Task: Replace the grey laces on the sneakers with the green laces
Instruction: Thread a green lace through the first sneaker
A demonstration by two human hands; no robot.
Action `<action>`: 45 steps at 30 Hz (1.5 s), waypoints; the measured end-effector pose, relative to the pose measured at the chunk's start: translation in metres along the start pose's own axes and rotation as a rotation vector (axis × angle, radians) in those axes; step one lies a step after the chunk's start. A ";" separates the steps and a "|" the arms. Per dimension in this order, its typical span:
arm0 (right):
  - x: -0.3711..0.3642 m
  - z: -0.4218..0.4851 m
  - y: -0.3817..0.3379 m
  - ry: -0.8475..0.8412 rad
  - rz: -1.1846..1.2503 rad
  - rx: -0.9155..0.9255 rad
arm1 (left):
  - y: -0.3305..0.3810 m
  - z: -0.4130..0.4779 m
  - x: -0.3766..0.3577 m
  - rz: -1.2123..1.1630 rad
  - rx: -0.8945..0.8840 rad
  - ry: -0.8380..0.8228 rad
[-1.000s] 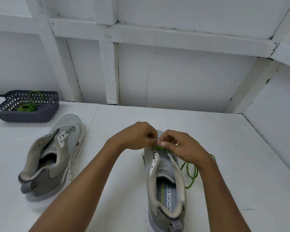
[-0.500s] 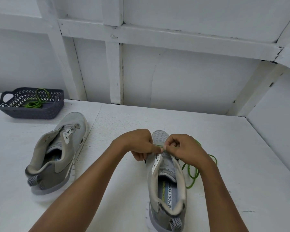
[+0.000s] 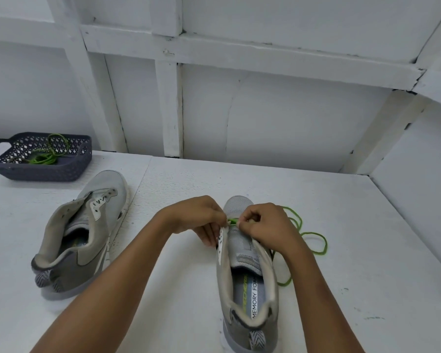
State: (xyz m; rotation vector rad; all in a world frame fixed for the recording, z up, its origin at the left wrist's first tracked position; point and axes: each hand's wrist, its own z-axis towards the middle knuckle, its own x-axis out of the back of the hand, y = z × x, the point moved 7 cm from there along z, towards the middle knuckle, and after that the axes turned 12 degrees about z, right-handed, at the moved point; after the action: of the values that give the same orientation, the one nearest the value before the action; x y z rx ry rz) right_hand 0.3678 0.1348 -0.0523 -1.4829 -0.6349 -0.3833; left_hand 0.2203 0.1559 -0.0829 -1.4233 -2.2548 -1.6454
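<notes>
The person is working at the toe-end eyelets of the near sneaker (image 3: 250, 294), which is standing heel toward the camera on the counter (image 3: 367, 263). A second ago the two hands were meeting knuckle to knuckle; now they are sitting slightly apart, and a short stretch of green lace (image 3: 231, 221) is showing between them. This suggests the first crossing is only now being drawn through, with nearly all the lacing left to do. The left hand (image 3: 196, 217) is pinching the lace at the left eyelet strip with its other fingers curled, and the right hand (image 3: 267, 225) is curling tightly round the other side. Slack is trailing in wider loops on the open counter to the right, well clear of the wall. The other sneaker (image 3: 87, 225) is lying unlaced to the left, near the basket (image 3: 49, 171) holding the second lace (image 3: 42, 159).
</notes>
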 end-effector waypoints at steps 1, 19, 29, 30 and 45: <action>-0.002 0.000 -0.001 0.008 -0.011 0.000 | -0.003 -0.001 0.000 -0.023 -0.007 0.000; -0.007 -0.001 0.007 0.003 0.012 0.024 | -0.001 0.001 0.001 0.045 -0.104 -0.001; 0.018 -0.009 0.019 0.110 0.074 0.013 | 0.004 -0.026 0.052 -0.757 -0.334 0.428; 0.020 -0.011 0.022 0.102 0.103 -0.011 | 0.002 -0.028 0.053 -0.743 -0.316 0.458; 0.031 -0.022 0.076 -0.047 0.013 -0.269 | 0.008 -0.030 0.047 -0.740 -0.374 0.324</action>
State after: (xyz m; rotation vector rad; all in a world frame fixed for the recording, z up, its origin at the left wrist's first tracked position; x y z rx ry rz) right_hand 0.4416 0.1234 -0.0937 -1.7556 -0.6289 -0.4380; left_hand 0.1837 0.1636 -0.0404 -0.2475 -2.5023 -2.3628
